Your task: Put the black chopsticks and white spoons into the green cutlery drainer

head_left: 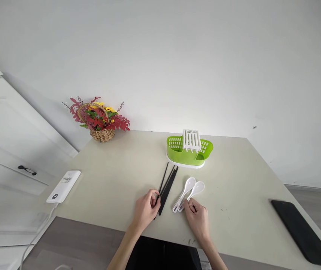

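My left hand is closed in a pinch on a black chopstick at the left side of a loose bundle. The other black chopsticks lie side by side, angled away toward the basket. Right of them are two white spoons, a left spoon and a right spoon, bowls pointing away and handles close together. My right hand is curled closed against the right spoon's handle, partly covering it. Its fingertips are tucked in, so I cannot tell whether it grips the handle.
Behind the chopsticks stands a green basket with a white slotted rack across it. A wicker basket of flowers is at the back left. A white power bank with a cable lies left, a black phone at the right edge.
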Demonstrator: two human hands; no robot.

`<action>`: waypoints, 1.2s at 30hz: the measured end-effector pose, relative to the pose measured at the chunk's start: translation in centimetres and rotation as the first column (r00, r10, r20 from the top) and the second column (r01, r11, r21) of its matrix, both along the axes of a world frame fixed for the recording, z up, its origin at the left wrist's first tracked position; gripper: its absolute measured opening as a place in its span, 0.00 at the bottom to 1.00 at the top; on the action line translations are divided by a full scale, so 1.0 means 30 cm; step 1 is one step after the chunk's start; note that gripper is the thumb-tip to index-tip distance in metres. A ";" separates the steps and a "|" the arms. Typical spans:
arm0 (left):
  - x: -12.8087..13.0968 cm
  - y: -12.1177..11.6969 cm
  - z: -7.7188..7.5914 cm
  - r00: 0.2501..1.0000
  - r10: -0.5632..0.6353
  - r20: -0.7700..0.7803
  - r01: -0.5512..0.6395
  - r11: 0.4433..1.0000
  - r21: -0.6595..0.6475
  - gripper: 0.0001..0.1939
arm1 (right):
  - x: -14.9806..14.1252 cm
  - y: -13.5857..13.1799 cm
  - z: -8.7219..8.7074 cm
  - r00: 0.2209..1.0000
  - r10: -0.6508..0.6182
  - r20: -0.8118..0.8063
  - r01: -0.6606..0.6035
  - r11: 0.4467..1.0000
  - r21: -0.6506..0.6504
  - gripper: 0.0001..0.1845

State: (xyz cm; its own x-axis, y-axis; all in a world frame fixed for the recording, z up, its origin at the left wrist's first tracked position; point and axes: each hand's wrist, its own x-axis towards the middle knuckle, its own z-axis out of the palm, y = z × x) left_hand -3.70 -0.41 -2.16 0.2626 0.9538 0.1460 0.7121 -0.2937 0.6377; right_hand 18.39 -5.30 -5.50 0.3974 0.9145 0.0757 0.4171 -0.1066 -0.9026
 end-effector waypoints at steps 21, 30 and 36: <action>-0.363 0.053 0.007 0.919 0.388 -0.063 -0.341 0.867 0.362 0.24 | 0.006 -0.004 -0.003 0.999 0.011 -0.032 -0.011 1.000 -0.012 0.26; -0.331 -0.061 0.073 0.858 0.481 0.178 -0.448 0.872 -0.195 0.28 | -0.005 -0.014 0.043 0.991 0.066 -0.116 -0.060 0.997 0.058 0.29; -0.140 -0.137 0.181 0.825 0.236 0.513 0.033 0.887 -0.461 0.26 | -0.033 -0.012 0.201 0.832 0.407 -0.378 -0.392 0.912 0.120 0.20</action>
State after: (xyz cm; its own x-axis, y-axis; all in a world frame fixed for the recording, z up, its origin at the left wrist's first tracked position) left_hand -7.89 -4.53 3.27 0.1659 0.9658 -0.1991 0.2188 0.1608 0.9624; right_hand 17.41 -5.65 0.52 0.0021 0.9996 0.0291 0.0333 0.0290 -0.9990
